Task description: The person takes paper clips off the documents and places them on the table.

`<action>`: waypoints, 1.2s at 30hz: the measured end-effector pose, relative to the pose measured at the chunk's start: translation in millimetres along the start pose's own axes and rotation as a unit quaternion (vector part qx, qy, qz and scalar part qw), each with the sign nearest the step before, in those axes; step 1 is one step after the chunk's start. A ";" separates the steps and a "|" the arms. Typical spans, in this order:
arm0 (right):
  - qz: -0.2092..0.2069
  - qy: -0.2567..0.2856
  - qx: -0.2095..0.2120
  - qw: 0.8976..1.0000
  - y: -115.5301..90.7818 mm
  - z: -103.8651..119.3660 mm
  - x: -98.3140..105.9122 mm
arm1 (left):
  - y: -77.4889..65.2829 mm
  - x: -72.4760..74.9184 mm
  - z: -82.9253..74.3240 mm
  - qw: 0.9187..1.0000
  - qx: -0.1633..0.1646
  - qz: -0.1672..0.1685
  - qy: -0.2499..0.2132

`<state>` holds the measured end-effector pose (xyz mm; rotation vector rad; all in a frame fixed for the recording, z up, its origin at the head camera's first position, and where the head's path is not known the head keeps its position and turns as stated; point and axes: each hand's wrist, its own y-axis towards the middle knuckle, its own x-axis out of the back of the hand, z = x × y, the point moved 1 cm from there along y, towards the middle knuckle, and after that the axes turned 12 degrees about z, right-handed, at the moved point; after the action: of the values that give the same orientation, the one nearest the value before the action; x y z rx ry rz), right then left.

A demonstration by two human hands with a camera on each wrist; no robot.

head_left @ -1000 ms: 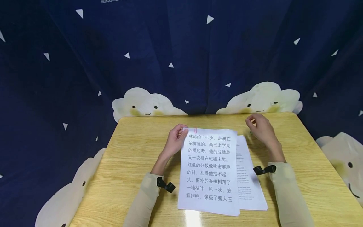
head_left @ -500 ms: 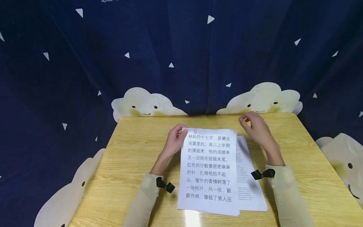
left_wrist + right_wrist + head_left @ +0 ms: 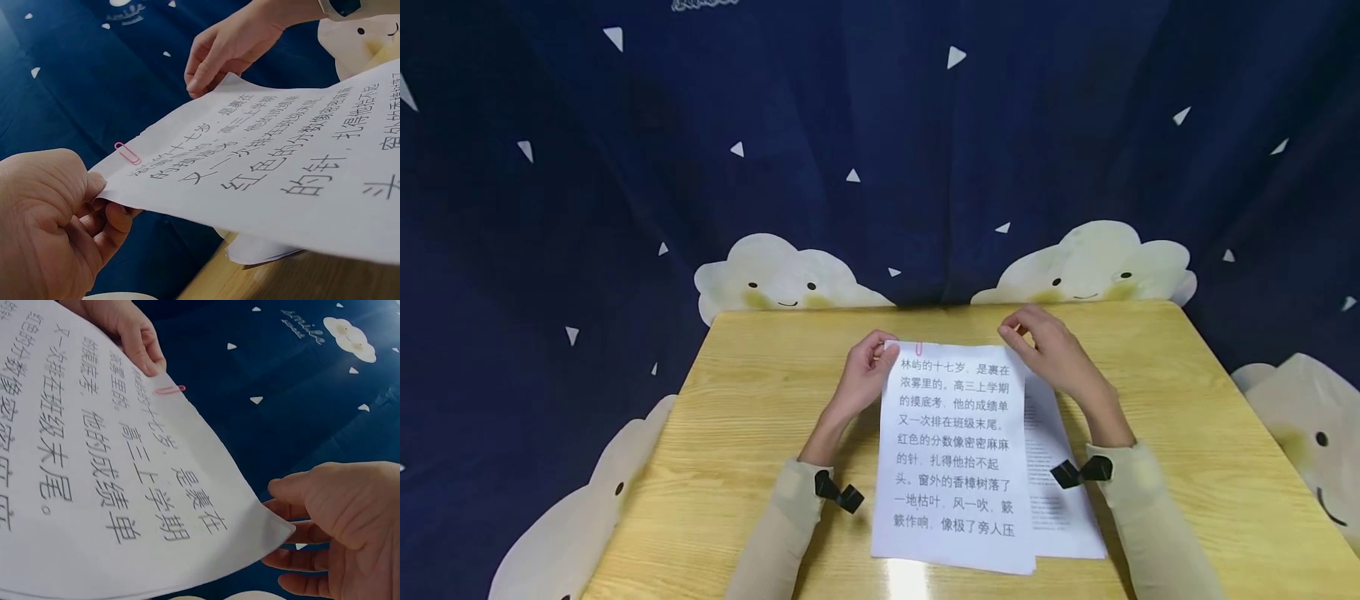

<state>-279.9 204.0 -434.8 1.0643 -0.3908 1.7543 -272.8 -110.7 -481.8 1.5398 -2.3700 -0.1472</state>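
A printed sheet of paper (image 3: 951, 454) with large Chinese text is held up in front of the person. At its top left corner the left hand (image 3: 859, 377) pinches it between thumb and fingers. A pink paper clip (image 3: 127, 154) sits on the sheet's top edge, a little right of that hand. The right hand (image 3: 1054, 354) is at the top right corner. In the right wrist view, the right fingers (image 3: 303, 559) lie partly behind the corner, while the thumb stands apart from the paper.
More printed pages (image 3: 1062, 492) in small type lie behind and right of the held sheet, on the wooden table (image 3: 760, 392). Beyond the table's far edge hangs a dark blue curtain (image 3: 820, 108) with white triangles and cloud faces.
From the right side, the right hand has moved left to the sheet's top right corner. The left hand keeps its grip on the paper in about the same place.
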 end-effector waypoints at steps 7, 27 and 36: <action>0.025 -0.022 -0.009 0.999 -2.5 12.6 -4.4 | -1.6 -1.0 -0.3 1.000 -0.009 0.003 0.012; -0.031 -0.084 0.065 0.994 4.8 24.2 -19.2 | -1.0 -4.4 -3.6 1.000 -0.007 0.014 0.004; -0.040 -0.080 0.070 0.994 6.7 30.9 -26.3 | -1.9 -8.6 -7.5 1.000 -0.002 0.013 -0.014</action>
<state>-268.2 164.7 -437.2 1.3085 -0.3235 1.6497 -265.5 -103.0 -477.0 1.5143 -2.4076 -0.1694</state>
